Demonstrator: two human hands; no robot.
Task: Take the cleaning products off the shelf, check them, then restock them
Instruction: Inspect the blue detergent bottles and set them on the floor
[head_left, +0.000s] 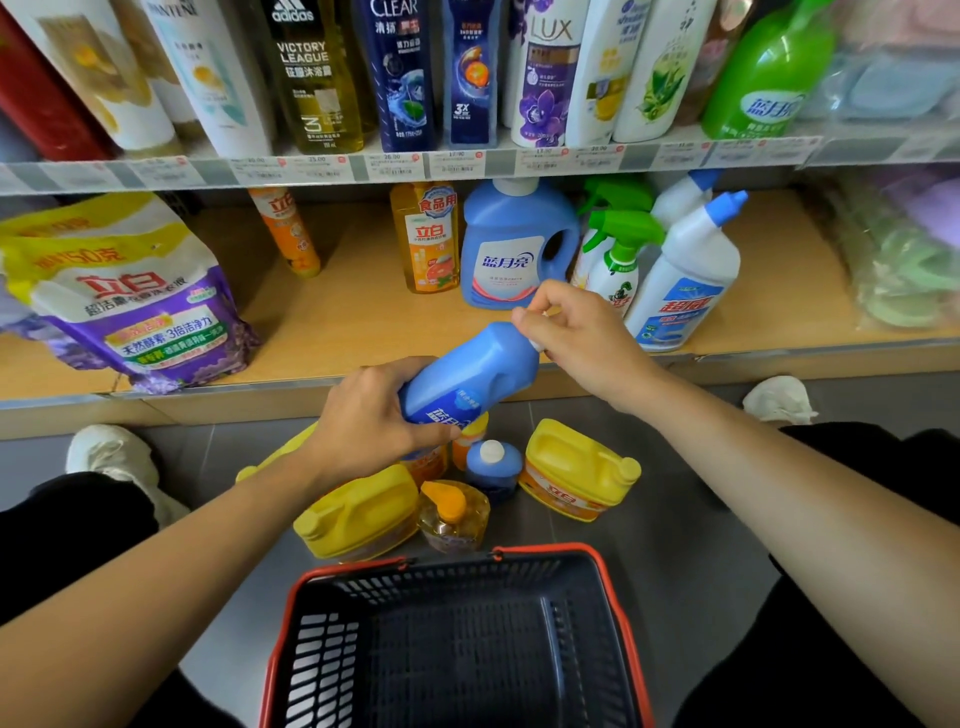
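blue bottle (467, 374) is up in the air, tilted, just in front of the lower shelf (363, 317). left hand (363, 415) is wrapped round its bottom end and right hand (576, 332) is curled over the white cap end, so both hands are clamped on it. under it on the floor (675, 545) there's a bunch of yellow jugs (358, 514) and a small blue bottle (493, 462), just past the basket (613, 597).

Blue bottle (470, 371) smooth plastic; shelf board (358, 312) matt, probably wood; basket (457, 639) perforated plastic.
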